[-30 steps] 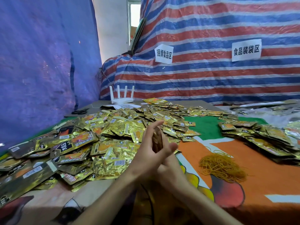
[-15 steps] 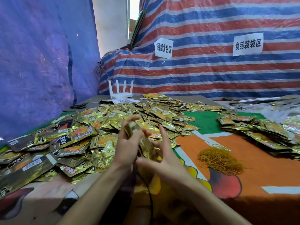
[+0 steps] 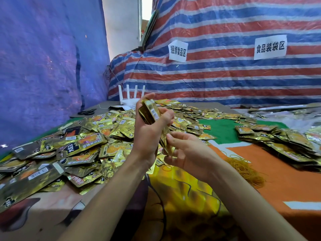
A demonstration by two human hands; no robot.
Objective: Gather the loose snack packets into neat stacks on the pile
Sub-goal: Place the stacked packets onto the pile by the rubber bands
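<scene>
My left hand (image 3: 147,134) grips a small stack of gold snack packets (image 3: 150,114), held upright above the table. Just below and to the right, my right hand (image 3: 187,152) has its fingers curled at the stack's lower edge, touching the packets there. A wide pile of loose gold packets (image 3: 78,145) covers the left and middle of the table. A second heap of packets (image 3: 281,141) lies at the right.
A tangle of yellow rubber bands (image 3: 246,169) lies on the orange cloth right of my hands. A white router (image 3: 130,98) and black scissors (image 3: 86,112) sit at the back. Tarps close off the left and far sides.
Both hands have risen with the packet stack, and the stack has turned so its barcode face shows. My right hand dropped from beside the stack to its lower edge.
</scene>
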